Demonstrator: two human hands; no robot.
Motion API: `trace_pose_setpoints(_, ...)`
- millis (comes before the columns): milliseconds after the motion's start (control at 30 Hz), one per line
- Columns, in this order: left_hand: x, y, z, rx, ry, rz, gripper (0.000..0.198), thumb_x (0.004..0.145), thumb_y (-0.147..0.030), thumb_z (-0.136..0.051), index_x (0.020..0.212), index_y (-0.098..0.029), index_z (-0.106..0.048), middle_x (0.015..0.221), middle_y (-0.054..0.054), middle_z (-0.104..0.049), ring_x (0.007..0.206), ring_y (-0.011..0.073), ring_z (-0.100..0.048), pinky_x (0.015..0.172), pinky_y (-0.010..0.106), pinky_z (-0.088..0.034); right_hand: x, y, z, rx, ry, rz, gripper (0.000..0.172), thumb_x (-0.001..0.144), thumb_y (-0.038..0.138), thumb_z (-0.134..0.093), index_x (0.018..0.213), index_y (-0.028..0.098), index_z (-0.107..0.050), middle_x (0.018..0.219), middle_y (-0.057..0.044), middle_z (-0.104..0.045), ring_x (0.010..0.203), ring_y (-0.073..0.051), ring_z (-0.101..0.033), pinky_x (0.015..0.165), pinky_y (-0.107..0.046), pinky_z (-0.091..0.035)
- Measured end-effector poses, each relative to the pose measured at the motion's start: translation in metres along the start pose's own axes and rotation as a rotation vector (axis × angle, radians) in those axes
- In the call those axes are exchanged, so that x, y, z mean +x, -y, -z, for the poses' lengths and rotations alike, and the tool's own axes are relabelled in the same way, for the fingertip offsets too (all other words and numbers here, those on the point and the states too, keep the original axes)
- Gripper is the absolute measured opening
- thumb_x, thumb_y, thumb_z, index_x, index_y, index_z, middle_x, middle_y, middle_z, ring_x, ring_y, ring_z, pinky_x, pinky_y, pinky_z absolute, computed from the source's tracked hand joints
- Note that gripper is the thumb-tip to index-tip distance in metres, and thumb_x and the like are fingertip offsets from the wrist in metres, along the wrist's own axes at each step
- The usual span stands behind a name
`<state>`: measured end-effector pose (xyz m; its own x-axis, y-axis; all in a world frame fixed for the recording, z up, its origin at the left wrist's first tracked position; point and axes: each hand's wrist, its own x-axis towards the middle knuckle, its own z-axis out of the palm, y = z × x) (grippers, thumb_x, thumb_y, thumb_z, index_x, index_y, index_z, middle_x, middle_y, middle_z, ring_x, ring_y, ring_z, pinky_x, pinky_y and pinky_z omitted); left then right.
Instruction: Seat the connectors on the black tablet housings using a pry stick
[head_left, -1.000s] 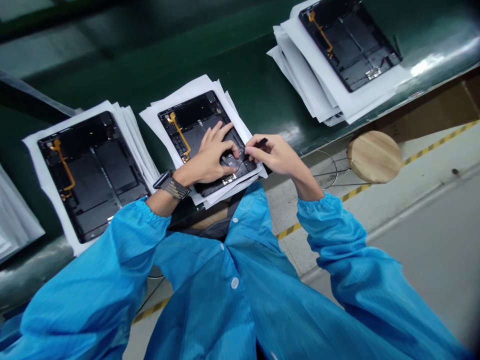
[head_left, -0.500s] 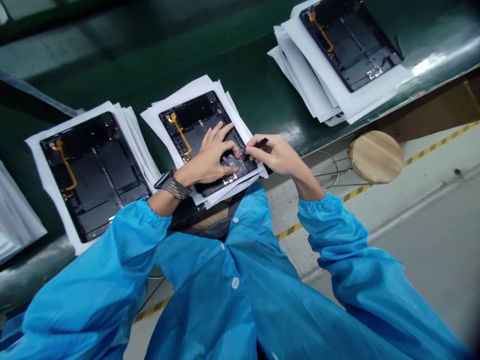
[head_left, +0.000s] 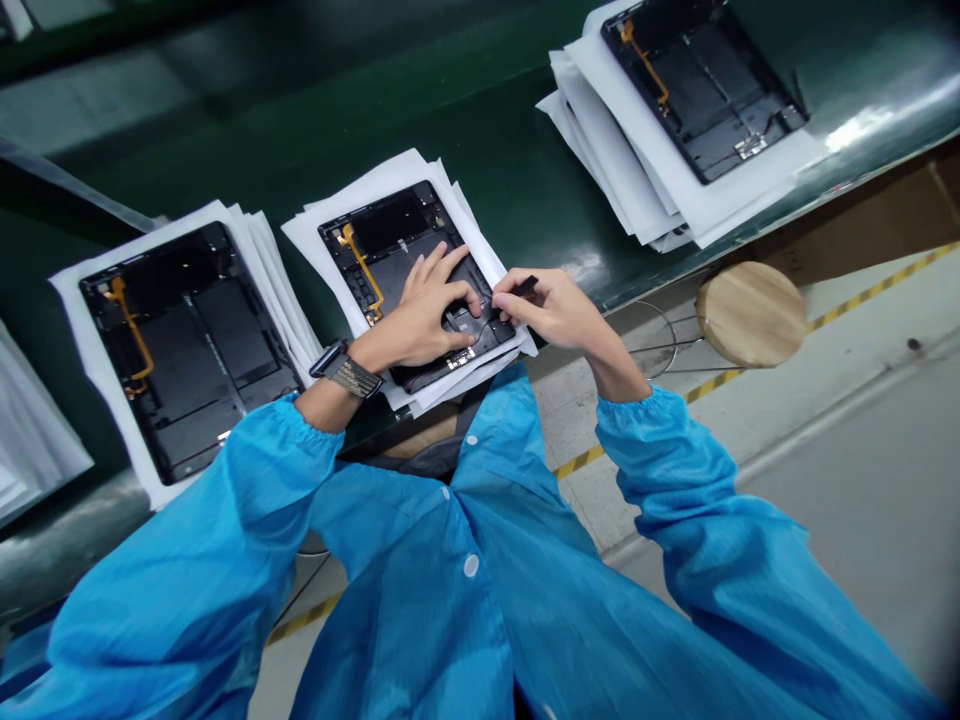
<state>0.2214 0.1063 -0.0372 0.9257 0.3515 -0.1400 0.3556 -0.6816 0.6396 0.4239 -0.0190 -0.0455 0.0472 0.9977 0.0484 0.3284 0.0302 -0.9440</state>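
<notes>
Casing (head_left: 384, 268), blk w/ orange ribbon (head_left: 363, 266)

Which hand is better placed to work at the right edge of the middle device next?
Likely the right hand: it pinches a small dark item by that edge, while the left hand is spread over the device.

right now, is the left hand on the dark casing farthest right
No, the left hand lies on the middle casing, beside the right hand.

Black casing (head_left: 388, 263), orange strip (head_left: 364, 267), white paper (head_left: 375, 184), green table (head_left: 450, 115)
</notes>
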Motion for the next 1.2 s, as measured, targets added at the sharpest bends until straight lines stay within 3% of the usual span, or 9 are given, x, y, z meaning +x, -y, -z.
trace_pose_setpoints(733,-0.003,-0.004,0.0,-0.022,-0.058,-0.004,0.026,0.081,-0.029,-0.079,0.102,-0.02,-0.068,0.177,0.012,-0.022,0.165,0.0383,-0.004,0.13,0.067,0.0,-0.002,0.003,0.002,0.013,0.008,-0.016,0.023,0.097,0.039,-0.066,0.091,0.016,-0.069,0.075,-0.001,-0.069,0.066,-0.013,-0.062,0.064,-0.026,-0.049)
trace_pose_setpoints(1000,-0.013,-0.009,0.003,-0.042,-0.153,-0.072,0.02,0.087,-0.019,-0.069,0.107,-0.019,-0.065,0.173,0.016,-0.03,0.165,0.0329,-0.013,0.132,0.064,-0.005,-0.002,0.016,0.003,-0.311,-0.002,0.08,0.022,0.099,0.033,-0.061,0.09,0.016,-0.071,0.076,-0.002,-0.071,0.067,-0.014,-0.06,0.065,-0.028,-0.043)
trace_pose_setpoints(1200,-0.031,-0.023,-0.006,0.184,-0.186,-0.174,0.028,0.098,-0.017,-0.055,0.122,-0.015,-0.07,0.169,0.018,-0.038,0.163,0.033,-0.022,0.133,0.062,-0.017,-0.007,0.02,-0.002,-0.452,-0.023,0.135,0.022,0.101,0.032,-0.057,0.089,0.019,-0.07,0.082,-0.004,-0.072,0.072,-0.017,-0.062,0.07,-0.029,-0.045)
